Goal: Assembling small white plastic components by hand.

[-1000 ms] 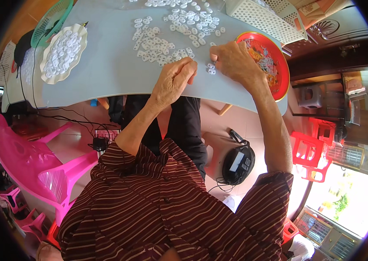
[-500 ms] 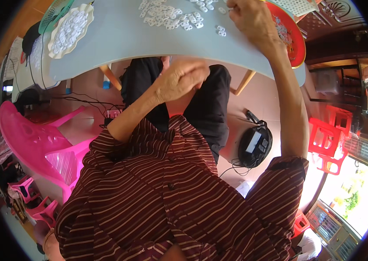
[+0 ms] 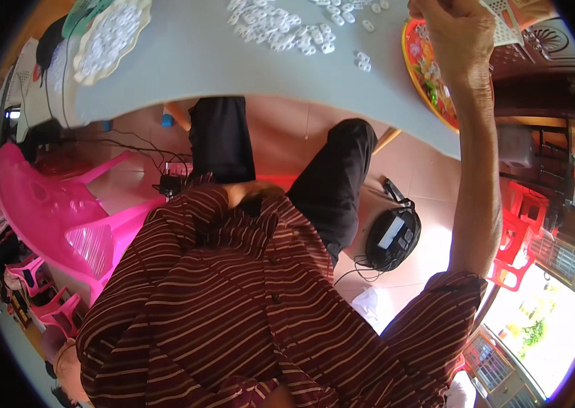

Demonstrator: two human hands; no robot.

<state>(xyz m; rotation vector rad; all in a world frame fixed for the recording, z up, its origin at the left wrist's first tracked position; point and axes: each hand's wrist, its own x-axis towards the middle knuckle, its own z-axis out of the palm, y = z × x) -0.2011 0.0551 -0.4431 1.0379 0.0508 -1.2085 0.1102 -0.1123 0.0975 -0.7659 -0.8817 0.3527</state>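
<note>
My right hand [image 3: 461, 37] reaches over a red, flower-patterned tray [image 3: 432, 81] with a yellow rim, at the far right of the table. Its fingers are curled together near the top edge of the picture; what they hold, if anything, is hidden. My left hand [image 3: 253, 190] is drawn back to my waist against the striped shirt, its fingers out of sight. Small white oval pieces with holes [image 3: 274, 28] lie in a loose pile on the grey table [image 3: 233, 71]. A few more pieces [image 3: 364, 61] sit apart, left of the tray.
A scalloped dish [image 3: 112, 42] heaped with white pieces stands at the table's left, beside a green basket [image 3: 83, 19]. A white perforated basket [image 3: 505, 24] is past my right hand. A pink chair [image 3: 56, 211] stands left; a black bag [image 3: 393, 238] lies on the floor.
My right hand has moved right, from the tray's left edge to above it. My left hand has drawn back from over my lap to my waist. The view has shifted slightly.
</note>
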